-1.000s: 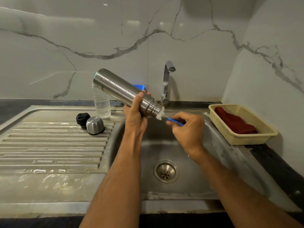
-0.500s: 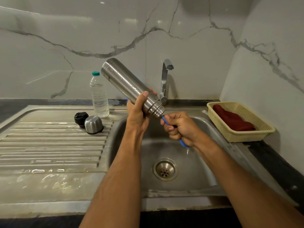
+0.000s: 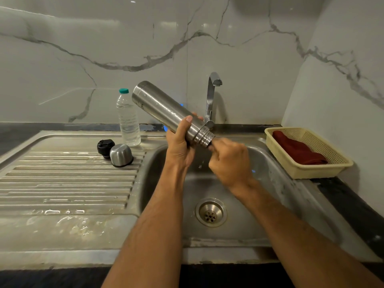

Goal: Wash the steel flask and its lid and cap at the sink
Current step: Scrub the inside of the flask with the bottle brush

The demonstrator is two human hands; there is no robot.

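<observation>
Left hand [image 3: 182,148] has its grip wrapped round the tall brushed-steel flask [image 3: 166,110], tilted mouth-down over the steel sink basin [image 3: 166,163]. Right hand [image 3: 230,161] is curled at the mouth, blurry, can't tell what it grips. Left of the basin: black lid [image 3: 105,146], steel cap [image 3: 121,155].

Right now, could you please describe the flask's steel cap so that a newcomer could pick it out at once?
Start at the ribbed draining board left of the sink basin. Near its back right corner, in front of the clear water bottle, two small pieces sit side by side. The steel cap is the shiny, dome-shaped silver one on the right; its neighbour, the lid, is black.
</observation>
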